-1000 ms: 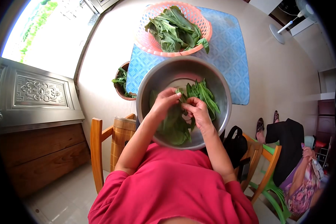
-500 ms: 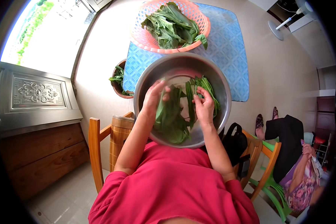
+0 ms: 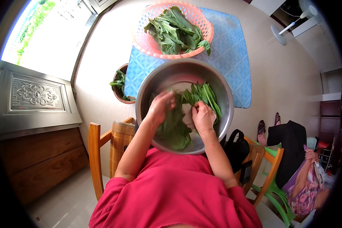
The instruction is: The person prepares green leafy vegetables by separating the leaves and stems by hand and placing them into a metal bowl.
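Leafy greens [image 3: 174, 131] in a metal basin [image 3: 145, 89].
Right hand [image 3: 204, 117]: fingers narrow, at the greens; left hand [image 3: 162, 106]: blurred, cannot tell.

Blur softens the left hand [image 3: 163, 105] and the broad leaves [image 3: 174, 129] beside it. The right hand [image 3: 204, 117] hides what its fingers pinch.

Broad, dark green leaves [image 3: 175, 133], limp and partly blurred, are lying in a loose, overlapping heap along the left and near side of a wide, round, silvery metal basin [image 3: 159, 78]. A bunch of slender, brighter green leafy stalks [image 3: 210, 95] is resting against the basin's right inner wall, its long pieces lying roughly side by side and slanting toward the near right. The basin is sitting upright with its mouth facing up, its bare bottom showing between the two piles.
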Tool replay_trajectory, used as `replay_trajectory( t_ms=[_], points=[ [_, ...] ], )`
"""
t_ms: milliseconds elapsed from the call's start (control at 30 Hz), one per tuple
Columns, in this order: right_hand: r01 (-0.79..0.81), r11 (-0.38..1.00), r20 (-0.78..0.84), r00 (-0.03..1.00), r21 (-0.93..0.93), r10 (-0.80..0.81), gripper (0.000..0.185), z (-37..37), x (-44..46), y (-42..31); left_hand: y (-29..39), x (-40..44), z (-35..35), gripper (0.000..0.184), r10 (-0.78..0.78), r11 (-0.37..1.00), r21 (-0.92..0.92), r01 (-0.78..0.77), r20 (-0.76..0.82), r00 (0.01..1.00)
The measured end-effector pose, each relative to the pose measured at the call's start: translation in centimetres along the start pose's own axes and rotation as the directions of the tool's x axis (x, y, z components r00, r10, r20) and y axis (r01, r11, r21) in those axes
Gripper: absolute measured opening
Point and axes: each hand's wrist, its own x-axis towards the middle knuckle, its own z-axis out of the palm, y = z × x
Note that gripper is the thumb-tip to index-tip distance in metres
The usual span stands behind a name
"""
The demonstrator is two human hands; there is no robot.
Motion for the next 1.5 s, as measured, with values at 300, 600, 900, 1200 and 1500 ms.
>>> replay_trajectory(
  t_ms=[300,600,900,1200,1500],
  points=[
    [-0.289,0.465,0.289,0.954,0.837,0.074,0.009,0.0,0.8,0.6,0.0,-0.5,0.7,0.022,-0.051,0.992,0.110,0.058,-0.067,0.996],
    [-0.598,0.177,0.618,0.781,0.781,-0.090,0.009,-1.7,0.6,-1.0,0.1,-0.6,1.2,0.028,-0.061,0.981,0.183,0.064,-0.022,0.998],
    [-0.653,0.040,0.648,0.739,0.756,-0.183,0.016,-1.7,0.6,-0.8,0.1,-0.7,1.6,0.031,-0.113,0.992,0.052,0.115,-0.030,0.993],
    [-0.610,0.187,0.624,0.781,0.770,-0.018,0.016,-1.6,0.4,-1.2,-0.1,-0.5,1.2,0.019,-0.057,0.997,0.052,0.055,0.039,0.998],
    [-0.522,0.105,0.521,0.853,0.847,0.040,0.011,-0.7,0.5,-0.5,-0.3,-0.4,1.2,0.027,-0.007,0.996,0.091,0.005,0.018,1.000]
  ],
)
